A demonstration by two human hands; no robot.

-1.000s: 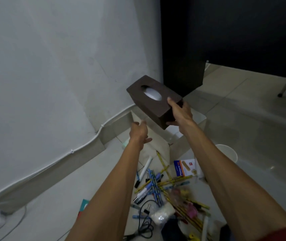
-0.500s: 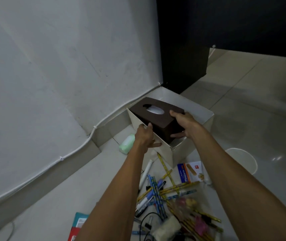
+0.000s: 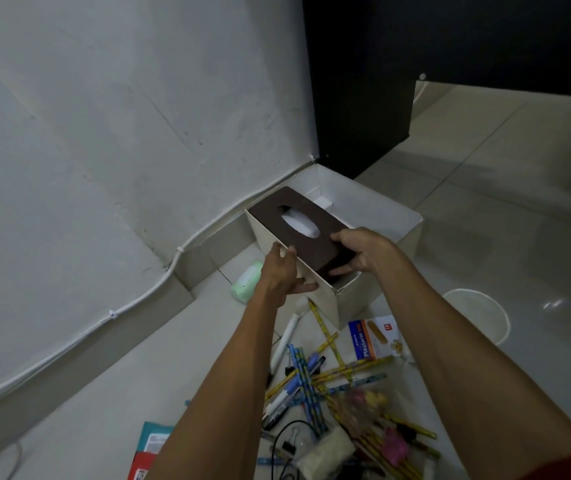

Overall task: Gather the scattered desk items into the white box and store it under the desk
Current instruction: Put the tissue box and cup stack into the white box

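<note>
Head view: we've lowered the brown tissue box point(image 3: 298, 226) from mid-air partway into the white box point(image 3: 383, 207). The right hand point(image 3: 363, 252) clamps its fingers on the near end, and the left hand point(image 3: 282, 271) seemingly pinches the wall. The pens point(image 3: 306, 370) are yet to be gathered from the floor.

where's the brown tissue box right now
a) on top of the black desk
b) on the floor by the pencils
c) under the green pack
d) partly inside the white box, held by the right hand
d: the right hand grips the near end of the brown tissue box, which sits between the walls of the white box.
</note>
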